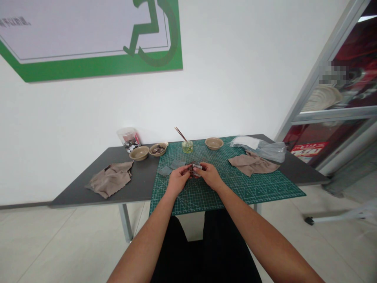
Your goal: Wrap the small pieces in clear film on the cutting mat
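Just above the green cutting mat (235, 184), both hands meet at a small dark brown piece (191, 169) whose exact kind I cannot make out. My left hand (178, 180) grips its left side between thumb and fingers. My right hand (210, 175) pinches its right side together with a small light grey cloth or paper (197, 169). Fingers hide part of both. Flat on the mat by my left hand lie grey-blue cloth pieces (165, 170). Behind the hands stands a small glass jar (187, 147) of yellowish liquid with thin sticks (180, 133) leaning in it.
A shallow bowl (214, 143) stands at the mat's back. To the left are another bowl (139, 153), a bowl of dark pieces (158, 149) and a tilted clear tub (129, 139). Brown cloths lie left (110, 179) and right (253, 163), near a plastic bag (265, 148).
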Tool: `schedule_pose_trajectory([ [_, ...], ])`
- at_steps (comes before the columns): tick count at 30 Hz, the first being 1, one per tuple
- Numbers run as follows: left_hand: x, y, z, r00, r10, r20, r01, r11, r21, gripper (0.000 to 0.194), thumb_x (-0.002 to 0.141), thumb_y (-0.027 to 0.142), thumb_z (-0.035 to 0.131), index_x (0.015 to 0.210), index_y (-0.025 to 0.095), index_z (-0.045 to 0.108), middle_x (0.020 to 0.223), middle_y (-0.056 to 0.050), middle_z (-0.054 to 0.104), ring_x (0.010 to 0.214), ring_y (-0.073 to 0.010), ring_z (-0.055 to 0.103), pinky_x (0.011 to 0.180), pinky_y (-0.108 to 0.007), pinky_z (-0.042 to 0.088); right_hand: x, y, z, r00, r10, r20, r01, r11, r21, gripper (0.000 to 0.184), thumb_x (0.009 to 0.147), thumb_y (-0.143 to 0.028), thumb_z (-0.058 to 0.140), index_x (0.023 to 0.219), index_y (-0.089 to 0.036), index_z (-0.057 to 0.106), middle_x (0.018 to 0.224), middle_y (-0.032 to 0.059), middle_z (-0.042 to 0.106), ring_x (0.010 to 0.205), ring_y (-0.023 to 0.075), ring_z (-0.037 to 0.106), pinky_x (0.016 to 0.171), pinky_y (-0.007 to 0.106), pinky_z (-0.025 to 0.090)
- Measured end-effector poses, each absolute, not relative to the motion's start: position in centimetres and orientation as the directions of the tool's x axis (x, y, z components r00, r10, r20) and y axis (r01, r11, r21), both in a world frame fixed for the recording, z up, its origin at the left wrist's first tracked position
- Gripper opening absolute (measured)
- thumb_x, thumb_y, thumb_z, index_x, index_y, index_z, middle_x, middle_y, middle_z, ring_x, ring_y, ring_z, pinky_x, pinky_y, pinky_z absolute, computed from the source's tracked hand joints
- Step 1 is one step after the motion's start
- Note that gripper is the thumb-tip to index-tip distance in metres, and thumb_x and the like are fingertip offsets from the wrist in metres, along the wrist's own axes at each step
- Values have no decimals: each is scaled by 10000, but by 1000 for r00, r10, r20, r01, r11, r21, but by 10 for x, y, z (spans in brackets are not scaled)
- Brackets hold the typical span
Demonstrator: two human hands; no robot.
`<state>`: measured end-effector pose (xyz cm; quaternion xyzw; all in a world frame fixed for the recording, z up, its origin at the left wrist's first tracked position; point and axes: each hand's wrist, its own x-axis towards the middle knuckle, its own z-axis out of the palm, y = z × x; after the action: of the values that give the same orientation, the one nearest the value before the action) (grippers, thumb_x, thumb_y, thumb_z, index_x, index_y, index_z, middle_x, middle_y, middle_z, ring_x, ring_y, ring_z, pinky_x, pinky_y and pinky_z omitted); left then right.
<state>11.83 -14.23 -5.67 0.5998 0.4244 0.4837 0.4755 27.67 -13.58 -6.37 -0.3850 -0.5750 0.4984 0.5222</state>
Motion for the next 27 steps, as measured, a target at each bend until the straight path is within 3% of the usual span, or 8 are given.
schedule_pose_trajectory([
  [4,117,-141,-60,145,967,208,73,-220,973,235,712,191,604,932,166,683,780,-29,697,682,-152,640,676,-292,521,276,-137,-62,-144,964,222,-119,206,-971,260,690,-434,685,756,-190,627,678,4,619,591,153,573,564,295,519],
  [9,117,-142,-61,128,968,216,68,-226,972,101,663,184,656,716,156,575,635,14,631,586,-114,589,583,-229,455,275,-138,-62,-147,964,223,-157,200,-967,278,645,-396,728,792,-182,629,704,-1,626,599,140,566,554,276,502],
  [20,115,-139,-62,152,969,196,-89,-184,979,144,671,233,695,776,163,626,709,-1,644,643,-127,611,670,-278,492,279,-135,-65,-163,951,262,-48,258,-965,249,715,-415,656,776,-174,660,666,-4,607,594,133,548,533,250,464],
  [27,113,-138,-65,134,969,207,-21,-206,978,109,647,188,695,746,160,656,675,-10,656,653,-141,606,680,-281,462,279,-133,-69,-194,946,258,-15,261,-965,225,733,-384,644,783,-168,678,682,5,636,586,131,559,571,263,467],
])
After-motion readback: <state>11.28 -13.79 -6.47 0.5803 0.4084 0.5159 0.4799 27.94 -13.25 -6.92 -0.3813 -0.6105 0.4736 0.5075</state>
